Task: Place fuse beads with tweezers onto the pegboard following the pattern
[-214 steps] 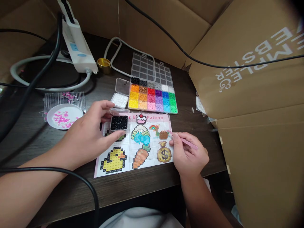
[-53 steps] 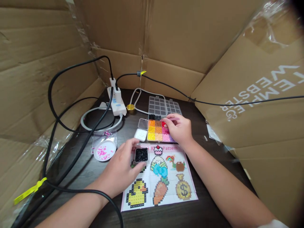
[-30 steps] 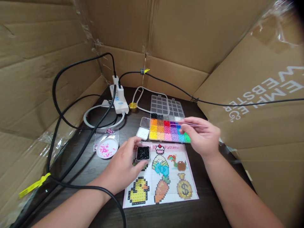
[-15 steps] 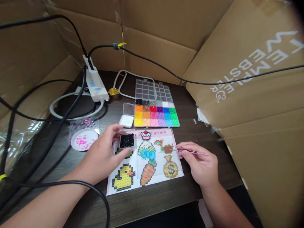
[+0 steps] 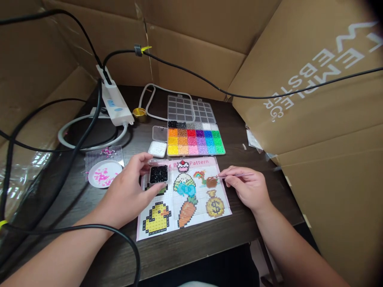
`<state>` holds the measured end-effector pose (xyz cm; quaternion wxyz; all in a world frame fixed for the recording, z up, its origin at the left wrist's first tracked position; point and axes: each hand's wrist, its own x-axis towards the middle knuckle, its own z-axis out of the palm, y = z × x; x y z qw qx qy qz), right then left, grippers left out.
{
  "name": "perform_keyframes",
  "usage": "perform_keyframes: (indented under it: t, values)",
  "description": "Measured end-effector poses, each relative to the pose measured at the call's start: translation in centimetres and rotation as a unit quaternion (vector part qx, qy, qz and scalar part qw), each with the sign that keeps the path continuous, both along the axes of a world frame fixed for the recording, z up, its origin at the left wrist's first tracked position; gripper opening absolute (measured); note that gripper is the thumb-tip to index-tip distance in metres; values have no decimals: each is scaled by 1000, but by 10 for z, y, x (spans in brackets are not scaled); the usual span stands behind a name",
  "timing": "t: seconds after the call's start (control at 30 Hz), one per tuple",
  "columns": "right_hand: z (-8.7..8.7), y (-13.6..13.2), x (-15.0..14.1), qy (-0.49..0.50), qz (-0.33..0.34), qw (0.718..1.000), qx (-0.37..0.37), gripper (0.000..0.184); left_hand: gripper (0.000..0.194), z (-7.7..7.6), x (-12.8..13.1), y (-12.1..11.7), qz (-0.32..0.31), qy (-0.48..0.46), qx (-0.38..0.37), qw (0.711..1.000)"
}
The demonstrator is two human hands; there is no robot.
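Observation:
My left hand [image 5: 131, 189] grips a small clear box of black beads [image 5: 158, 174], its lid tipped back, over the upper left of the pattern sheet [image 5: 191, 227]. Pinched in my right hand [image 5: 247, 185] is a pair of tweezers [image 5: 236, 175], lying nearly level with the tips over the brown figure at the sheet's right. Whether a bead sits in the tips is too small to tell. Printed on the sheet are a duck, a carrot and a money bag, among others. A clear pegboard seems to cover its middle, with a beaded cupcake [image 5: 183, 166] at the top.
Behind the sheet lies an open compartment case [image 5: 196, 139] of coloured beads, beside a small box of white beads [image 5: 157, 149]. A white dish [image 5: 104, 174] of pink beads stands left. Black cables [image 5: 89, 159] cross my left side near a power strip [image 5: 118, 105]. Cardboard walls [image 5: 299, 119] enclose the table.
My right hand has shifted slightly left and up, and the tweezers' two arms now look closer together. My left hand keeps the black bead box in place. The whole view has tilted a little.

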<state>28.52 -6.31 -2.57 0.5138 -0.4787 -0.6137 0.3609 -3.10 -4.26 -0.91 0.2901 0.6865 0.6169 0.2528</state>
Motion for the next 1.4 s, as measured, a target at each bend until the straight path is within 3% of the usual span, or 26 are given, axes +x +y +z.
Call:
perform_keyframes:
  t: [0.17,0.6,0.77,0.93,1.13,1.4]
  values:
    - [-1,-1,1,-13,-60,998,-2,7,59,-1,-1,0,-1,-2,5,1000]
    - [5,-15,-20,-1,-123,992,11,9,58,-1,1,0,-9,0,20,1000]
    - [-1,-23,-34,-27,-117,990,80,7,57,2,1,-2,-10,7,17,1000]
    - [-5,-22,-37,-60,-156,974,151,12,62,-1,2,0,-7,0,19,1000]
    - [1,-22,-39,-190,-152,941,237,29,62,-1,3,1,-10,-5,20,1000]
    - [8,-20,-46,-224,-136,932,249,33,62,-1,3,-1,-5,3,21,1000]
